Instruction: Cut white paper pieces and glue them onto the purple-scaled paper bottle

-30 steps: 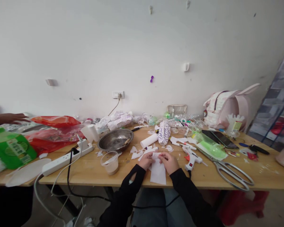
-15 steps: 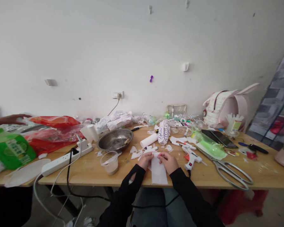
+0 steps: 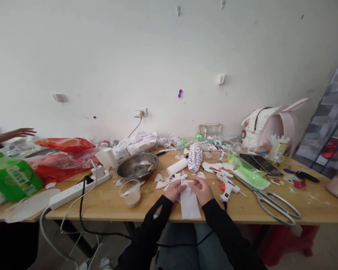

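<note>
A white sheet of paper [image 3: 190, 204] lies on the wooden table [image 3: 107, 204] at its front edge, straight before me. My left hand [image 3: 174, 190] pinches the sheet's top left part. My right hand [image 3: 202, 190] pinches its top right part, fingers curled over the upper edge. Both arms wear black sleeves. White paper scraps [image 3: 165, 181] lie just beyond my hands. A white glue gun [image 3: 228, 186] rests right of my right hand.
A clear plastic cup [image 3: 131, 194], a metal bowl [image 3: 137, 166], a white power strip [image 3: 79, 185] with cables and large scissors [image 3: 276, 203] lie around. Red bags [image 3: 64, 155] and a green bottle [image 3: 12, 178] fill the left. Another person's hand [image 3: 21, 132] hovers far left. A pink backpack [image 3: 270, 131] stands back right.
My fingers have shifted along the sheet's top edge and the sheet has turned slightly. The other person's hand at far left has lifted off the table.
</note>
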The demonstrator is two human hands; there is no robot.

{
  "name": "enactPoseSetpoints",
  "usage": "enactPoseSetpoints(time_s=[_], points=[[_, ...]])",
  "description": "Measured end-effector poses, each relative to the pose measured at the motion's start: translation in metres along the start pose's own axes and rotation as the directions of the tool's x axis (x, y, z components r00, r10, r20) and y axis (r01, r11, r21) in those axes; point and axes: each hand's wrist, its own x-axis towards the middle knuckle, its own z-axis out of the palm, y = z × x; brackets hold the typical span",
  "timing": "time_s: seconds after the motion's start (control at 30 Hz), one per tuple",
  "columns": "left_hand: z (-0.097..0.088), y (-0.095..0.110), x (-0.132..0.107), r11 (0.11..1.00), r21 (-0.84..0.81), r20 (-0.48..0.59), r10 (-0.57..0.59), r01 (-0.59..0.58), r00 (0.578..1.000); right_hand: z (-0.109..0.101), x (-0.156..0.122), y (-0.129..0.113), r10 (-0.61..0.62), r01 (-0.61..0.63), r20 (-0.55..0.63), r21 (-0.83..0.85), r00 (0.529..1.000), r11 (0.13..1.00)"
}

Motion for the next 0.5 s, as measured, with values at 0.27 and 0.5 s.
enactPoseSetpoints(time_s=[0.27, 0.5], points=[[0.0013, 0.0004, -0.0001, 1.000, 0.027, -0.017, 0.009, -0.008, 1.000, 0.0013, 0.0009, -0.0010, -0.101, 0.101, -0.009, 0.016, 0.995, 0.995], [-0.0020, -0.0017, 0.0029, 0.999, 0.050, -0.042, 0.018, -0.015, 0.999, -0.0005, -0.0004, -0.0040, -0.199, 0.198, 0.019, 0.027, 0.980, 0.980]])
